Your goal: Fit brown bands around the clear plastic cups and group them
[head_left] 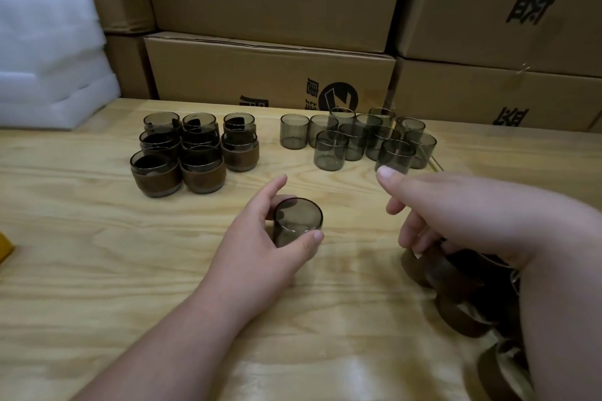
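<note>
My left hand grips a smoky clear cup upside down, just above the wooden table at its middle. My right hand hovers over a heap of loose brown bands at the right; its lower fingers curl down and touch the top band, the thumb sticks out to the left. Whether it holds a band I cannot tell. Several banded cups stand grouped at the back left. Several bare cups cluster at the back right.
Stacked cardboard boxes wall off the table's far edge. White foam sheets are piled at the back left. A yellow object peeks in at the left edge.
</note>
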Tool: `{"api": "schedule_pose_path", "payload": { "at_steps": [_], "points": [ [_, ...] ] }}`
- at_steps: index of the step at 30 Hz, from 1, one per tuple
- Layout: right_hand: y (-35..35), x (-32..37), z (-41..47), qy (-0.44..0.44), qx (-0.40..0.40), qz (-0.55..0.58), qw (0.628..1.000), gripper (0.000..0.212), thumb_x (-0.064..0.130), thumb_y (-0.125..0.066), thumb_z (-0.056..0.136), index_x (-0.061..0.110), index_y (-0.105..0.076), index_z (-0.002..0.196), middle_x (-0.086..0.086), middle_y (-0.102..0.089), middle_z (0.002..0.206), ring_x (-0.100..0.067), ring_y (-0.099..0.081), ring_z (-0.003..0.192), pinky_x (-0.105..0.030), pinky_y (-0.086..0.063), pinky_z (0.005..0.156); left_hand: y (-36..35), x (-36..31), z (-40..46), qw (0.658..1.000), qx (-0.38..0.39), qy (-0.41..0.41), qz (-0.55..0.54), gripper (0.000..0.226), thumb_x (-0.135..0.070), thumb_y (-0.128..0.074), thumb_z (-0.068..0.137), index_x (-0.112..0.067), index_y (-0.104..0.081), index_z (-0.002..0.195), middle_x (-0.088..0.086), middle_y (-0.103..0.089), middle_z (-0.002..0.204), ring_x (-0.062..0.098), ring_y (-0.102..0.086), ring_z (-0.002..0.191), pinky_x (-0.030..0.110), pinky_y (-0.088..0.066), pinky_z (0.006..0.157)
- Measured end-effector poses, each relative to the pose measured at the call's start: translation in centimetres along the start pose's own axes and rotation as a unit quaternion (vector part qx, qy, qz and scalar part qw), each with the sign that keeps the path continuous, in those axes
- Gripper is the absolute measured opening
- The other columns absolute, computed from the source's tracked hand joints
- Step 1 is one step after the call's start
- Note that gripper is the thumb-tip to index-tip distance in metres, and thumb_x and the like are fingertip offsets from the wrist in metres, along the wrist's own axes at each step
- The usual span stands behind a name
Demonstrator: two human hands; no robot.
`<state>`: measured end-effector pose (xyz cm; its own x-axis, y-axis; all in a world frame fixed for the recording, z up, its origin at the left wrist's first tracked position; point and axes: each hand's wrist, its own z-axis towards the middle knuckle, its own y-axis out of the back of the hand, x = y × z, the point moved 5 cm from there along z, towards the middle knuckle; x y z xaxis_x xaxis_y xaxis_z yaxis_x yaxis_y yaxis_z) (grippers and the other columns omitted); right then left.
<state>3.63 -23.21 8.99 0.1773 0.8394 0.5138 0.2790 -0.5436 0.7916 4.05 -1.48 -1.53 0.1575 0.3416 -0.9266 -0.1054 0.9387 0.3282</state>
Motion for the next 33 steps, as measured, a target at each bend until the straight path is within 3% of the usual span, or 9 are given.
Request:
{"api": "schedule_pose_path", "payload": {
  "at_steps": [7, 12, 14, 17, 20, 24, 28, 33],
  "points": [
    [0.9, 0.4, -0.7, 0.008, -0.046, 0.013, 0.999, 0.066, 0.081, -0.029, 0.085, 0.03, -0.065, 0.103, 0.009, -0.076, 0.071, -0.015, -0.076, 0.077, -0.043, -0.061, 0.084, -0.2, -0.1, 0.0, 1.0, 0.0, -0.009, -0.005, 0.084, -0.037, -0.088, 0.077, -0.05, -0.043, 0.147, -0.031, -0.063, 0.124, -0.004, -0.064, 0.113, 0.034, -0.051, 0.107],
    [1.8, 2.1, -1.4, 0.047, -0.083, 0.156, 0.983, 0.065, 0.077, -0.038, 0.088, 0.021, -0.069, 0.097, -0.004, -0.077, 0.073, -0.018, -0.077, 0.069, -0.041, -0.064, 0.072, -0.3, -0.5, -0.3, 0.999, 0.012, -0.031, 0.011, 0.093, -0.066, -0.077, 0.06, -0.058, -0.038, 0.144, -0.038, -0.05, 0.133, 0.014, -0.053, 0.132, 0.04, -0.046, 0.112],
    [1.3, 3.0, -1.0, 0.045, -0.076, 0.239, 0.967, 0.064, 0.073, -0.041, 0.093, 0.016, -0.069, 0.097, -0.01, -0.078, 0.077, -0.023, -0.078, 0.071, -0.038, -0.063, 0.067, -0.2, -0.8, -0.5, 0.997, 0.008, -0.06, 0.041, 0.095, -0.074, -0.072, 0.056, -0.066, -0.031, 0.142, -0.048, -0.037, 0.134, 0.003, -0.039, 0.139, 0.032, -0.039, 0.115],
    [-0.1, 4.3, -0.1, 0.039, -0.054, 0.345, 0.936, 0.063, 0.067, -0.043, 0.097, 0.009, -0.069, 0.098, -0.018, -0.078, 0.086, -0.031, -0.077, 0.082, -0.041, -0.064, 0.072, -0.2, -1.7, -0.8, 0.992, 0.01, -0.1, 0.069, 0.095, -0.074, -0.074, 0.055, -0.078, -0.022, 0.133, -0.056, -0.024, 0.133, -0.006, -0.027, 0.141, 0.022, -0.03, 0.112],
    [-1.4, 5.1, 0.4, 0.048, -0.026, 0.428, 0.902, 0.063, 0.063, -0.042, 0.1, 0.005, -0.068, 0.101, -0.022, -0.075, 0.096, -0.035, -0.074, 0.092, -0.039, -0.064, 0.073, 0.0, -2.2, -1.1, 0.989, -0.002, -0.13, 0.07, 0.096, -0.069, -0.079, 0.053, -0.077, -0.027, 0.133, -0.051, -0.032, 0.133, -0.002, -0.031, 0.141, 0.021, -0.031, 0.109],
    [-2.7, 5.2, 1.1, 0.071, -0.02, 0.493, 0.867, 0.062, 0.061, -0.046, 0.099, 0.004, -0.07, 0.101, -0.022, -0.075, 0.098, -0.033, -0.075, 0.094, -0.038, -0.065, 0.077, 0.5, -2.6, -1.1, 0.988, -0.039, -0.142, 0.053, 0.081, -0.068, -0.078, 0.05, -0.074, -0.04, 0.122, -0.047, -0.044, 0.127, -0.003, -0.04, 0.133, 0.019, -0.033, 0.102],
    [-3.4, 5.0, 1.8, 0.071, -0.031, 0.497, 0.864, 0.061, 0.06, -0.047, 0.1, 0.005, -0.071, 0.098, -0.022, -0.074, 0.099, -0.032, -0.074, 0.096, -0.038, -0.064, 0.083, 0.6, -2.7, -1.1, 0.985, -0.055, -0.156, 0.056, 0.075, -0.068, -0.077, 0.051, -0.074, -0.043, 0.118, -0.05, -0.043, 0.123, -0.003, -0.043, 0.129, 0.02, -0.034, 0.102],
    [-3.9, 5.0, 2.2, 0.089, -0.044, 0.494, 0.864, 0.058, 0.059, -0.047, 0.101, 0.006, -0.072, 0.093, -0.019, -0.074, 0.097, -0.029, -0.075, 0.095, -0.036, -0.063, 0.082, 0.6, -2.2, -1.0, 0.988, -0.056, -0.138, 0.038, 0.066, -0.071, -0.075, 0.054, -0.068, -0.05, 0.115, -0.025, -0.055, 0.122, 0.001, -0.047, 0.127, 0.018, -0.038, 0.098]
  ]
}}
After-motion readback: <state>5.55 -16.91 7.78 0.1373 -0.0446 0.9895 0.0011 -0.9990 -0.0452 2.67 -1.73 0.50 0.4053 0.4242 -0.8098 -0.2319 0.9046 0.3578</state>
